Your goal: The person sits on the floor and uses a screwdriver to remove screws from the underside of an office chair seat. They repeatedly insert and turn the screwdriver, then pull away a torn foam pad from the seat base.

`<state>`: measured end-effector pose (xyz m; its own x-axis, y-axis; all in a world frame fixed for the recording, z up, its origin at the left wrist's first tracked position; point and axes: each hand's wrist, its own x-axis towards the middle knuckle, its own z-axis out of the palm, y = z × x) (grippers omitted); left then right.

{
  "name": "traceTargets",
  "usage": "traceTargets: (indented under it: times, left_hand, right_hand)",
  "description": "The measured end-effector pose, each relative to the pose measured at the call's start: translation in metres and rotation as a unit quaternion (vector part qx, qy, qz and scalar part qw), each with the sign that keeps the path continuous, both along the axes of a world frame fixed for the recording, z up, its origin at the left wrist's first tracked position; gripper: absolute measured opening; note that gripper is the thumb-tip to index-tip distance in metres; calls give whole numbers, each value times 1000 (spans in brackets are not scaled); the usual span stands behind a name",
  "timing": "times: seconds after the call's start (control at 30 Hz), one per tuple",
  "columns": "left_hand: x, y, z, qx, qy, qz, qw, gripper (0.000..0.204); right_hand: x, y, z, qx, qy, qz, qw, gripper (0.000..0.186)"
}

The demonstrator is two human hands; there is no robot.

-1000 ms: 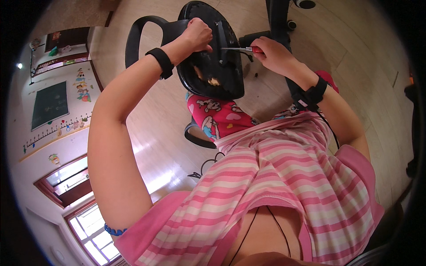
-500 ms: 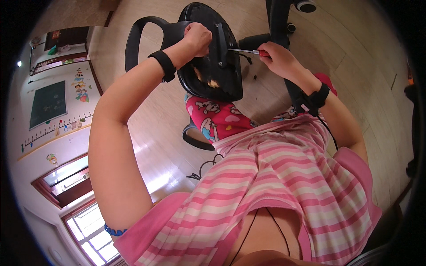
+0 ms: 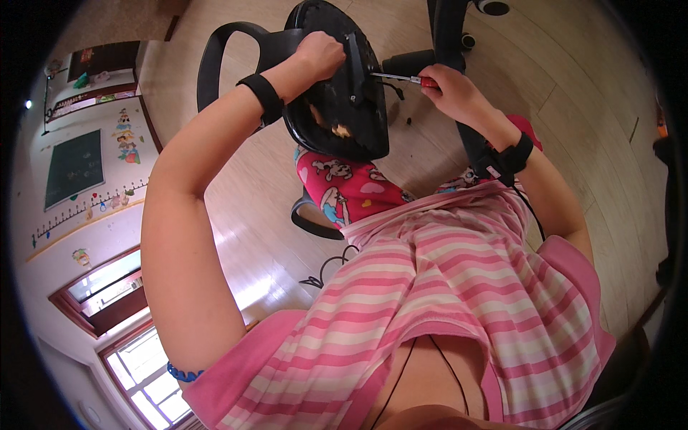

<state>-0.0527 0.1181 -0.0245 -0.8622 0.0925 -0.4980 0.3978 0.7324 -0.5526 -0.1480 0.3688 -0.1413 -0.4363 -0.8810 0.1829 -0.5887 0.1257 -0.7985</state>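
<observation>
A black chair seat [image 3: 335, 136] stands tilted in front of my knees with its underside facing right. A dark metal bracket [image 3: 356, 72] is fixed to it. My right hand [image 3: 453, 92] is closed round the red handle of a screwdriver [image 3: 401, 77]; its steel shaft points left, and the tip meets the bracket's edge. My left hand [image 3: 320, 56] is a fist against the seat, by the inner end of the looped black armrest [image 3: 209, 72]. Whatever its fingers hold is hidden.
Black chair base legs with casters [image 3: 468, 41] lie on the wood-look floor [image 3: 559, 122] beyond my right hand. Another black loop [image 3: 308, 221] rests by my left knee, near a thin dark cable [image 3: 326, 272]. Yellow foam [image 3: 341, 131] shows through the seat's torn cover.
The seat and both hands sit slightly farther up and left in the picture. My left fist has turned a little; the screwdriver stays at the bracket.
</observation>
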Motion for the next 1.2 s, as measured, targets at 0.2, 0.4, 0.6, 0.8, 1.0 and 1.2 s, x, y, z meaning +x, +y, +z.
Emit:
traceTargets:
  times: [0.2, 0.4, 0.6, 0.8, 1.0, 1.2]
  left_hand:
    - [-9, 24, 34, 257, 155, 115, 947, 24]
    - [146, 48, 59, 815, 87, 328, 471, 32]
    - [363, 51, -115, 810, 382, 441, -59, 26]
    - [481, 98, -302, 532, 461, 678, -214, 26]
    - [500, 140, -375, 517, 402, 731, -193, 28]
    - [492, 147, -388, 524, 368, 750, -166, 23]
  right_hand:
    - [-2, 4, -2, -1, 6, 4, 1000, 17]
    - [-8, 30, 0, 98, -85, 25, 991, 21]
    - [8, -21, -11, 187, -362, 102, 908, 20]
    - [76, -118, -46, 93, -544, -31, 834, 21]
    - [89, -136, -62, 109, -581, -102, 800, 16]
    - [81, -135, -59, 141, -523, -110, 833, 15]
